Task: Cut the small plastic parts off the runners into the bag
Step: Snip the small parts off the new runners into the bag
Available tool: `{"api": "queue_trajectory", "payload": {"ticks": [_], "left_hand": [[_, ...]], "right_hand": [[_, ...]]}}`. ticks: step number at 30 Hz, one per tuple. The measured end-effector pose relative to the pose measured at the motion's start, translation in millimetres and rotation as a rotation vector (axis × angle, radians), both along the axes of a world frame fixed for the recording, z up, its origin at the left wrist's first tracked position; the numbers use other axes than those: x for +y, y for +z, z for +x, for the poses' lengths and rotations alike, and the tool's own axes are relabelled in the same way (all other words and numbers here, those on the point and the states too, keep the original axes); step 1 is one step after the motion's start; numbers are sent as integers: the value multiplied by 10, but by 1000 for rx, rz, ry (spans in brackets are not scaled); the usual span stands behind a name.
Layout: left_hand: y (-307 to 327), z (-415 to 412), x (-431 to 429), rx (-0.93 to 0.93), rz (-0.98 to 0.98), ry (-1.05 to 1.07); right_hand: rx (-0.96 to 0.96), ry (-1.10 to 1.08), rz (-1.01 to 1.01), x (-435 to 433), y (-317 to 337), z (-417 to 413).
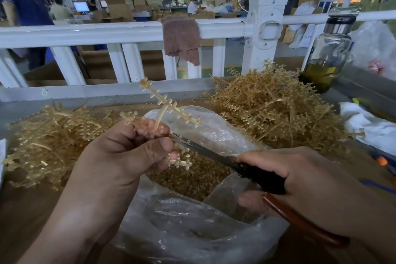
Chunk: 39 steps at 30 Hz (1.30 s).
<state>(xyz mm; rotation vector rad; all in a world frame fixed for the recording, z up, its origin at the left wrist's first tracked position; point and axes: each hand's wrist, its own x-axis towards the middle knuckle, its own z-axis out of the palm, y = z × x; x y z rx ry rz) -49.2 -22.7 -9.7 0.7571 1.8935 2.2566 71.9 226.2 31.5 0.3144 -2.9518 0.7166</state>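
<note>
Head view: I saw left hand (128, 156) pinching runner (169, 103) over bag (192, 227), long axis slanting up-left to down-right. Right hand (300, 176) gripped scissors (205, 152); blades pointed left at runner's lower parts, just beside left thumb (160, 148).

1. Your left hand (128, 152) is bare, uncovered from the fingertips to the wrist.
2. Your left forearm (70, 221) is bare as well, all the way to the lower left corner of the view.
3. Your right hand (300, 176) is bare too, with the back of the hand and the knuckles exposed.
4. Your right forearm (368, 210) is bare up to the right edge.
5. Your left thumbnail (173, 154) is cut short, and the thumb joint shows deep creases.
</note>
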Motion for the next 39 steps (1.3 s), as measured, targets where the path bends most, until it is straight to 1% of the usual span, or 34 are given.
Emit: {"api": "queue_trajectory", "payload": {"ticks": [17, 33, 39], "left_hand": [[-140, -117, -85, 20, -52, 22], [-67, -51, -36, 9, -15, 15], [-44, -35, -32, 4, 10, -10]], "right_hand": [[40, -8, 8, -10, -9, 1], [71, -14, 39, -44, 32, 44], [54, -6, 36, -36, 24, 41]]}}
